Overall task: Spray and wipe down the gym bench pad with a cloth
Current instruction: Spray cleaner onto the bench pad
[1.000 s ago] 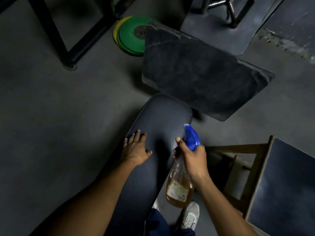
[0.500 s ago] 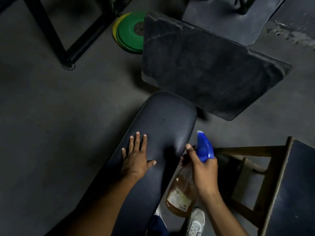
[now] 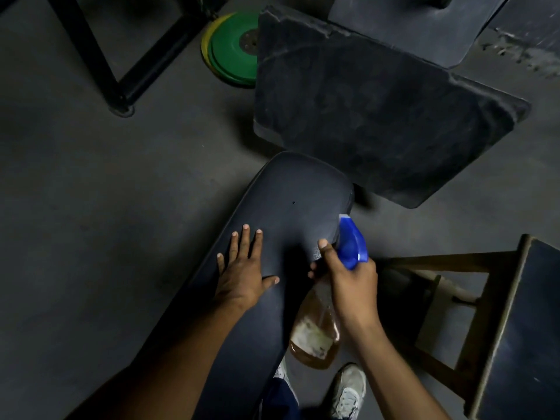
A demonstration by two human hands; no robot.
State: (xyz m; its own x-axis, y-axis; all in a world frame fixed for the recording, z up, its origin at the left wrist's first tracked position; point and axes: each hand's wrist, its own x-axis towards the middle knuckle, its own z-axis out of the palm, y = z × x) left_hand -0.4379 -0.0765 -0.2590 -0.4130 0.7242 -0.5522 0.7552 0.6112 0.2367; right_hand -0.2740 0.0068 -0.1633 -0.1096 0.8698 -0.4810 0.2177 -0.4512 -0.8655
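A long dark padded bench pad runs from the bottom left up to the middle of the view. My left hand lies flat on the pad with its fingers spread, holding nothing. My right hand grips the neck of a spray bottle with amber liquid, a worn label and a blue trigger head. The nozzle points up along the pad's right edge. No cloth is visible.
A dark rubber mat lies tilted beyond the pad's far end. Green and yellow weight plates sit behind it. A black steel frame stands at upper left. A wooden stool is at right. My shoes are below the bottle.
My right hand with the bottle has shifted right and slightly down along the pad's edge. My left hand has spread flatter on the pad. The view has tilted a little.
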